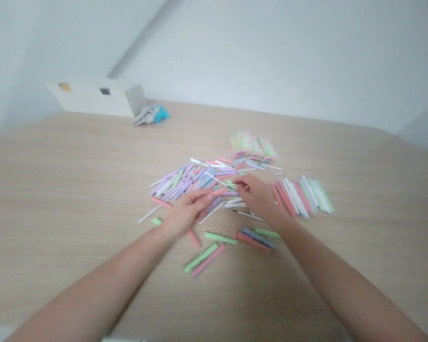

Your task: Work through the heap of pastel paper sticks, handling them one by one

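Slim salmon-pink stick (219, 191) pinched by left hand (189, 207); right hand (257, 195) curled, hold unclear; loose pastel-stick pile (186, 182) could be scattered by contact.

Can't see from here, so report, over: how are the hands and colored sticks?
Left hand pinching salmon stick. Right hand at pile, grip unclear. Stick row on right; loose sticks nearer camera, maybe in the way.

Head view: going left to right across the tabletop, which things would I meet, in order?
White box, crumpled gray-and-blue bundle, left hand, orange-pink stick at its fingers, right hand, row of pastel sticks.
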Available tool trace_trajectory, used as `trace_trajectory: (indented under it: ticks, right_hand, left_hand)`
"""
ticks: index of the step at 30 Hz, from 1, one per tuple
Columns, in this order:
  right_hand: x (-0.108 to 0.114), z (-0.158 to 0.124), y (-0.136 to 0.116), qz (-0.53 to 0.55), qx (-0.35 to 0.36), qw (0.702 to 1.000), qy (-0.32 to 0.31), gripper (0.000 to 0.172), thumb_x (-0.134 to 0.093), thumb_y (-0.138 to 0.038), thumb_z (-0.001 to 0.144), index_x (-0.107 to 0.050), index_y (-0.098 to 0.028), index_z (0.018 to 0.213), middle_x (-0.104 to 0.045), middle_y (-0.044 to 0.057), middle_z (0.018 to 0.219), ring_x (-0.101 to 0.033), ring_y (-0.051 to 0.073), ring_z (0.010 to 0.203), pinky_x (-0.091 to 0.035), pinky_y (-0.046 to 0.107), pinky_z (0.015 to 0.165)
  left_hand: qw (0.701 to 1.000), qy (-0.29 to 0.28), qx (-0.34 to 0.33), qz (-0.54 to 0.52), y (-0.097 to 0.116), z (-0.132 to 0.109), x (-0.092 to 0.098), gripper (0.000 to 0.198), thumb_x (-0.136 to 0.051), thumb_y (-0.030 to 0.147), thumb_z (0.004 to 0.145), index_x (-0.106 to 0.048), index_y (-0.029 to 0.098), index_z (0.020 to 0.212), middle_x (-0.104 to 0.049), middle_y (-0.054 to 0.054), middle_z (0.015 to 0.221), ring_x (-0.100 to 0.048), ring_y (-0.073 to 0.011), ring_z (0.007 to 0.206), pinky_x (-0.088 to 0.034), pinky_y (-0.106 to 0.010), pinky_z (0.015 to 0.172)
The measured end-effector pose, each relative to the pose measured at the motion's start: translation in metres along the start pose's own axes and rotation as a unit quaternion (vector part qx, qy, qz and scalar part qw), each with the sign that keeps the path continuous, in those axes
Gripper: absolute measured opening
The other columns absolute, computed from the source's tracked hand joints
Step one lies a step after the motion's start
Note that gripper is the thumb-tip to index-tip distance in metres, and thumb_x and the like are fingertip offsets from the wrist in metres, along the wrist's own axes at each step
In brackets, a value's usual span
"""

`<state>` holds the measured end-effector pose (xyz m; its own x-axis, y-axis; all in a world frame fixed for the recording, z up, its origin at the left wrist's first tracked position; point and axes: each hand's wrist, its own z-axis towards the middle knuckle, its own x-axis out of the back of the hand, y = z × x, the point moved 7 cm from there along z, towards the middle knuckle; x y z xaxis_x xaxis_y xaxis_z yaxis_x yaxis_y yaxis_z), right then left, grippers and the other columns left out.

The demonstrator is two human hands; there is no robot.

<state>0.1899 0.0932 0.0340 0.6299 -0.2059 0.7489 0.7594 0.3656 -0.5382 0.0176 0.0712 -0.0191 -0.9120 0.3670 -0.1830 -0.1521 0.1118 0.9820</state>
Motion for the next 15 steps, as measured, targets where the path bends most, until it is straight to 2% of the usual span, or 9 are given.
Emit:
trace_trajectory:
  ticks: [3,6,11,15]
  right_hand:
    - [-0.025,0.022,-0.002,-0.097,0.029,0.991,-0.093,0.029,-0.048,-0.020,0.085,-0.069,-0.018,0.105,-0.069,0.008,0.105,-0.059,0.019,0.098,-0.040,0.030,0.088]
    - [-0.043,0.036,-0.003,-0.115,0.031,0.985,-0.128,0.028,-0.051,-0.022,0.083,-0.072,-0.017,0.102,-0.070,0.010,0.102,-0.059,0.021,0.098,-0.040,0.029,0.087]
    - [-0.057,0.044,-0.002,-0.112,0.023,0.983,-0.143,0.022,-0.054,-0.019,0.079,-0.074,-0.016,0.087,-0.072,0.009,0.086,-0.062,0.020,0.084,-0.041,0.028,0.075]
    - [-0.048,0.043,0.000,-0.099,0.003,0.990,-0.105,0.024,-0.050,-0.025,0.083,-0.071,-0.013,0.083,-0.071,0.010,0.083,-0.061,0.020,0.079,-0.041,0.028,0.070]
  left_hand:
    - [0.999,0.009,0.005,-0.041,-0.002,0.003,0.003,0.035,-0.067,0.041,0.077,-0.068,0.016,0.100,-0.038,0.006,0.054,-0.025,-0.0033,0.043,-0.012,-0.017,0.039]
    - [0.998,0.029,0.006,-0.057,-0.002,0.005,0.007,0.034,-0.069,0.039,0.075,-0.068,0.015,0.099,-0.039,0.006,0.055,-0.026,-0.0027,0.042,-0.012,-0.017,0.038]
    - [0.997,0.038,0.012,-0.063,-0.005,0.006,0.011,0.035,-0.070,0.037,0.075,-0.067,0.015,0.101,-0.038,0.007,0.052,-0.024,-0.0020,0.040,-0.012,-0.017,0.037]
    - [0.996,0.047,0.014,-0.070,-0.006,0.007,0.012,0.035,-0.071,0.037,0.073,-0.067,0.014,0.099,-0.037,0.008,0.049,-0.024,-0.0023,0.039,-0.013,-0.017,0.037]
